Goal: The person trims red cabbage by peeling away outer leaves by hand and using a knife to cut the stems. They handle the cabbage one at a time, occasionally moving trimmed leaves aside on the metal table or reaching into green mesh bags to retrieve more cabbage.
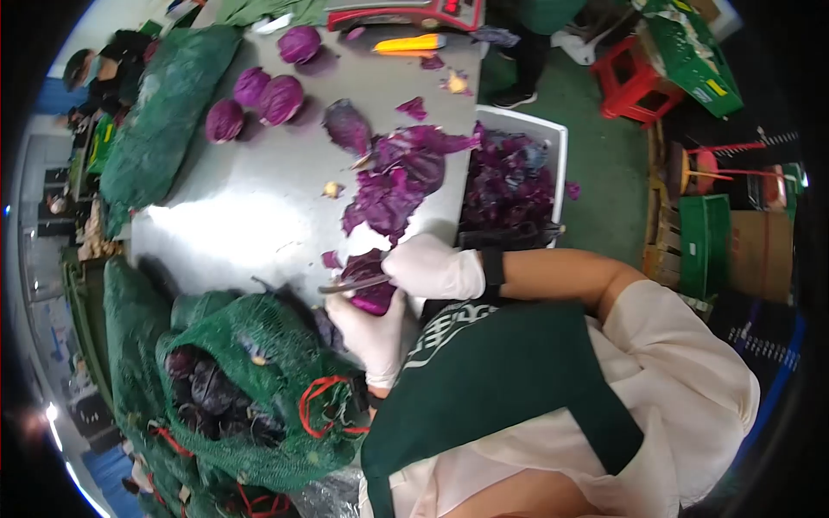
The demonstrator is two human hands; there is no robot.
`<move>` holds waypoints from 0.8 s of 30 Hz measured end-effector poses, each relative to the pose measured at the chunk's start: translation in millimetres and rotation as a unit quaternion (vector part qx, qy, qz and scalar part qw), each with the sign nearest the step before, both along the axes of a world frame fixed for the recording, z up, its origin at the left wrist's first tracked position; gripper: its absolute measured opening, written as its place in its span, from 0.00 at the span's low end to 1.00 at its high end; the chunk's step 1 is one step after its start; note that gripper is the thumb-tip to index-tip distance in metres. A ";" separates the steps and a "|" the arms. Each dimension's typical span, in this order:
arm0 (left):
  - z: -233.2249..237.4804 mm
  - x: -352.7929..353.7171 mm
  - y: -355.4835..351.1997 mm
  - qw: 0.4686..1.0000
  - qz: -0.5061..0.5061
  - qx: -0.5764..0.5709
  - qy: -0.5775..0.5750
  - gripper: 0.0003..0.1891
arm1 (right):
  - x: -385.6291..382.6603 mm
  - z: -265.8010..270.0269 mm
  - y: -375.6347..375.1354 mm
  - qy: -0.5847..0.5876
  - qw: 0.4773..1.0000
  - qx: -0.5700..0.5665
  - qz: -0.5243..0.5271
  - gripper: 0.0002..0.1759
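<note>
**A:** What do your fingers have hold of?

**B:** My left hand [373, 338], in a white glove, cups a red cabbage [373, 293] from underneath, with the fingers curled up round it and closed on it. My right hand [432, 269], also gloved, is wrapped tight round the handle of a knife [350, 284]. The blade lies across the top of the cabbage, just above my left fingers.

**A:** How does the cabbage look?

**B:** It is a deep, glossy purple and rounded, with most of it hidden between my two hands. Only a patch shows beneath the blade. I cannot tell whether the blade is cutting in or just resting on it.

**A:** Where is the cabbage?

**B:** I hold it close to my green apron, at the near edge of the grey worktop [250, 216].

**A:** What lies round your fingers?

**B:** Just beyond my right fingers is a heap of loose leaves [397, 181], the same purple, limp and torn. Beside that heap, past the edge of the worktop, a white crate [557, 138] holds more of them. Just beside my left fingers is a green net sack [259, 380], tied with red cord, with dark heads showing through the mesh. Well beyond the heap, four whole cabbages [259, 95] sit on the far worktop against another green sack [168, 104].
</note>
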State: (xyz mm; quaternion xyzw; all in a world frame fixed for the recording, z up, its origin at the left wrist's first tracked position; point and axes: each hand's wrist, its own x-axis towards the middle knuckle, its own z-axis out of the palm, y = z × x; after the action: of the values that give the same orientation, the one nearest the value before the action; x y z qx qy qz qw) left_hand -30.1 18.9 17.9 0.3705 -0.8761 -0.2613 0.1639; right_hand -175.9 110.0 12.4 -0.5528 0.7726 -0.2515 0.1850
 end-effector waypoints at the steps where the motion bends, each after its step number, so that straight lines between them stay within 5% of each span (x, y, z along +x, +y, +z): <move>1: 1.5 1.4 -1.9 1.000 -0.005 -0.001 -0.013 0.46 | 0.1 5.3 0.6 -0.002 1.000 0.021 0.003 0.07; 14: 8.2 -6.6 5.3 0.999 0.030 0.011 -0.037 0.53 | 2.8 -8.4 -7.9 0.000 0.998 0.032 -0.058 0.07; 20: 6.8 13.7 -2.3 0.993 -0.078 0.073 0.041 0.52 | -31.6 -4.4 -25.1 0.007 0.988 -0.072 -0.139 0.09; 23: -7.2 33.3 -4.2 0.993 -0.075 0.079 0.050 0.52 | -94.4 -44.6 -37.0 0.038 0.973 -0.024 -0.227 0.11; 24: -9.8 38.9 -6.2 0.980 -0.043 0.169 0.100 0.53 | -106.7 -44.6 -35.3 0.056 0.974 0.029 -0.218 0.12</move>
State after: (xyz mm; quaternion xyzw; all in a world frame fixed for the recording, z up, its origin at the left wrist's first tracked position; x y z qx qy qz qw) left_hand 8.8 12.7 8.1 0.3265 -0.8135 -0.4485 0.1743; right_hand -282.6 74.7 -32.2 -0.3782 0.8907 -0.2324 0.0980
